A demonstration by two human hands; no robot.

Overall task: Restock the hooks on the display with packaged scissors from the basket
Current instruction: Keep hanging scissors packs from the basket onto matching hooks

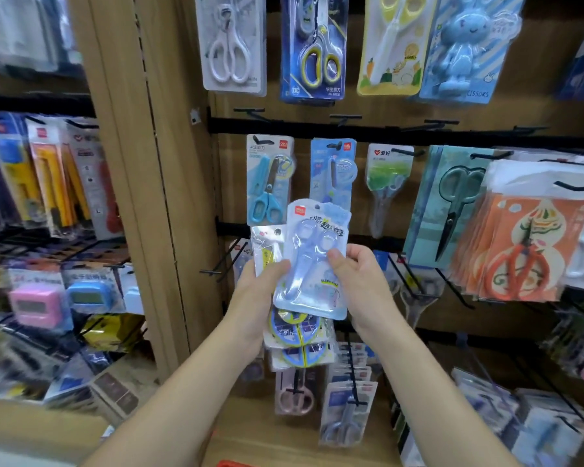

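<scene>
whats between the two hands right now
The pale blue scissors pack, gripped on either side by the left hand and the right hand, in the head view.

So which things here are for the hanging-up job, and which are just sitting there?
For the job: pale blue plastic packet of scissors, pinched by right hand; spare scissor packets in left hand; bare black wire hook.
Just there: pink cube timer; blue cube timer.

Stationery shop: wooden display wall, black hooks hung with packaged scissors, neighbouring rack of carded goods.
</scene>
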